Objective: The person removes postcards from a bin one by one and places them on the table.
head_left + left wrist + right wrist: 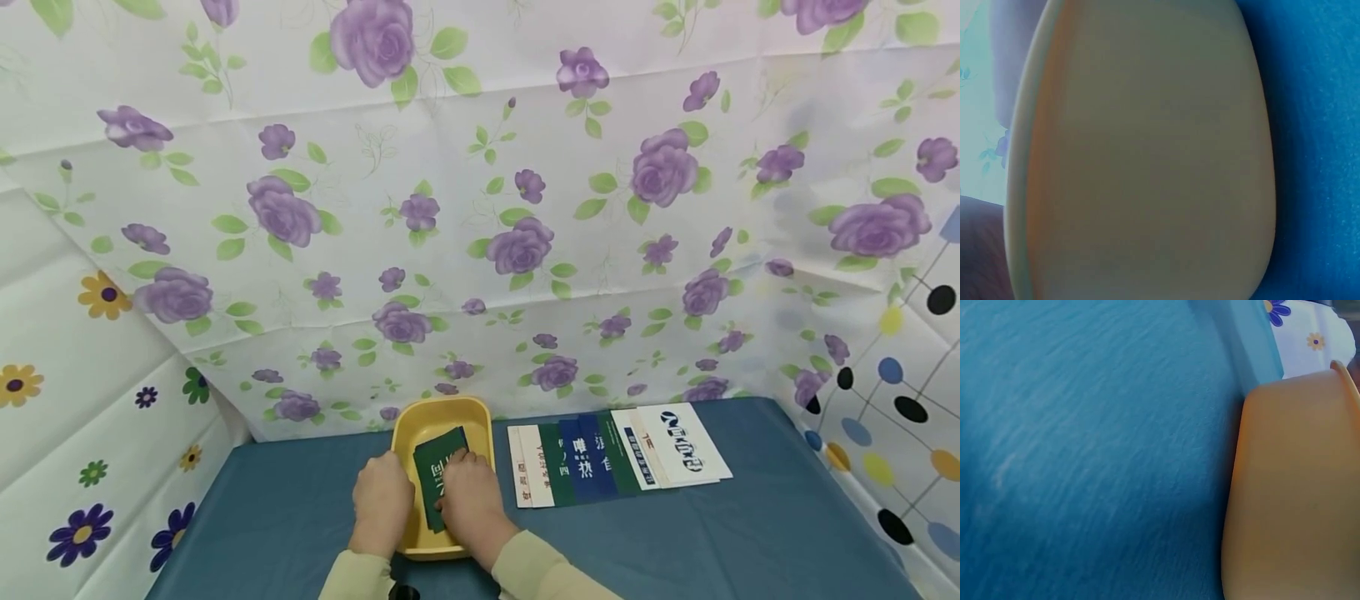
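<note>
In the head view a yellow plastic tub (pixel 408 425) stands at the front middle of the table, with a few dark green printed cards (pixel 431 475) inside it. My left hand (pixel 383 500) grips the tub's left rim, its fingers curled over the edge. Over the tub's right side reaches my right hand (pixel 472 500), pinching the green cards at their right edge; its fingers partly cover the printing. The left wrist view is mostly filled by the tub's outer wall (pixel 1147 150). At the right of the right wrist view the tub's wall (pixel 1294 487) shows again.
Right of the tub, a row of overlapping cards (pixel 585 458) in white, green and blue lies on the blue-covered table (pixel 757 533). Behind it rises a purple-flowered cloth (pixel 450 275). Patterned sheets close off the left (pixel 97 417) and right (pixel 892 375) sides.
</note>
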